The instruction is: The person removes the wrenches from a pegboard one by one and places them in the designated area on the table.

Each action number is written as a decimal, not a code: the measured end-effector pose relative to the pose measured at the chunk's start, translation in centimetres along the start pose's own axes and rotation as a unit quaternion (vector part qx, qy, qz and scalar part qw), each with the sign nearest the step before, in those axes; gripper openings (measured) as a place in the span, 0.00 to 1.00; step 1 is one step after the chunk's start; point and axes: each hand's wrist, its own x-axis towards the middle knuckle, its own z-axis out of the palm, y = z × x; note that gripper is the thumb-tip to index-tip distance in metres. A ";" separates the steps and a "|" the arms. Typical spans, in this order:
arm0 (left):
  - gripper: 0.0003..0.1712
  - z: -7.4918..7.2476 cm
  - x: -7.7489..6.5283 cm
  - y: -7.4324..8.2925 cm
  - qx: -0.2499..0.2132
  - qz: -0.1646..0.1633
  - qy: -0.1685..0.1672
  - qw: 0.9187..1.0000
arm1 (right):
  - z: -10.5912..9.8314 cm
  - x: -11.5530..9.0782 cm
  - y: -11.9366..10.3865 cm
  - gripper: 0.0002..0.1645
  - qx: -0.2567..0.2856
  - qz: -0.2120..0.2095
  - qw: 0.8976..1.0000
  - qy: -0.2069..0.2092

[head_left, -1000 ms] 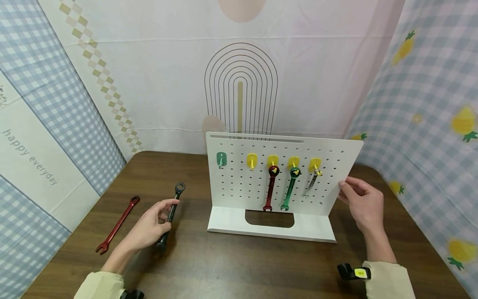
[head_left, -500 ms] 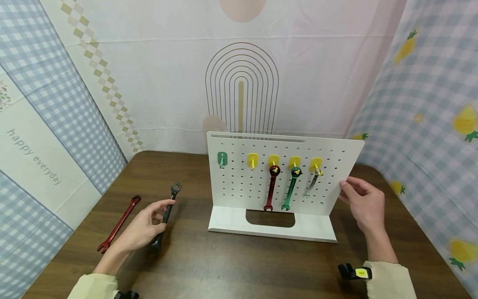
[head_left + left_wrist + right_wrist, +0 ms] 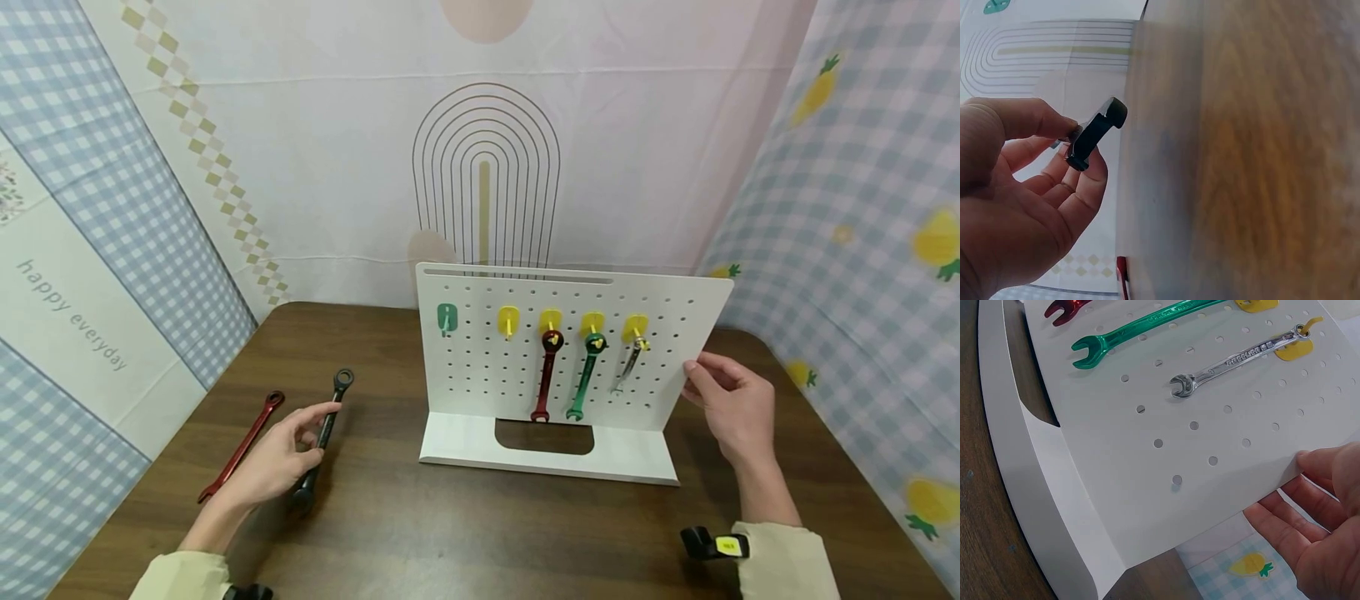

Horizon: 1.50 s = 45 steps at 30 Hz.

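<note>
My left hand (image 3: 279,458) pinches a black combination wrench (image 3: 327,429) between thumb and fingers, its ring end pointing away; the left wrist view shows the wrench's open end (image 3: 1094,134) close up. With thumb and fingers, my right hand (image 3: 733,408) grips the right edge of a white pegboard stand (image 3: 480,375). From yellow hooks on the board hang a dark red wrench (image 3: 545,379), a green wrench (image 3: 585,379) and a small silver wrench (image 3: 1235,362). A yellow hook (image 3: 508,322) and a green hook (image 3: 447,318) to their left hold nothing.
A red wrench (image 3: 242,446) lies on the brown wooden table (image 3: 420,533), left of the black one and partly behind my left forearm. The board's base (image 3: 457,437) has a cutout in front. Printed cloths (image 3: 330,167) surround the table.
My left hand has moved left with the black wrench, closer to the red wrench on the table. My right hand keeps its hold on the board's edge.
</note>
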 end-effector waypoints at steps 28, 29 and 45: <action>0.40 -1.8 -1.1 -2.0 0.042 -0.026 -0.014 0.999 | 0.0 0.2 0.0 0.27 -0.003 0.017 1.000 0.002; 0.40 -1.8 -1.1 -2.1 0.039 -0.026 -0.014 0.999 | 0.0 0.2 0.0 0.27 -0.004 0.018 1.000 0.002; 0.40 -3.2 -1.5 -3.0 0.045 -0.034 -0.035 0.998 | 0.0 0.2 0.1 0.26 0.001 0.012 1.000 0.003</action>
